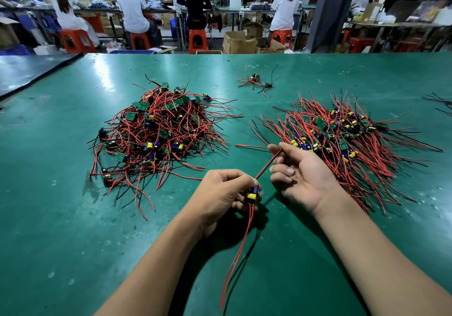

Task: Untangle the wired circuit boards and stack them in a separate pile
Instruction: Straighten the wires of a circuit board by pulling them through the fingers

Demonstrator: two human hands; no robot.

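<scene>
One small yellow-and-blue board (252,194), long red wires (241,247)

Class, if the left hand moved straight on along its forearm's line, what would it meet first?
Probably the right hand, whose fingers pinch the red wire just ahead of the left hand gripping the board. Depth is unclear.

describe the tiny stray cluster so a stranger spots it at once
On the green table, a tangled heap lies left and a neater heap right. Beyond the gap between them sits the tiny cluster: just a couple of boards, touching neither.
</scene>
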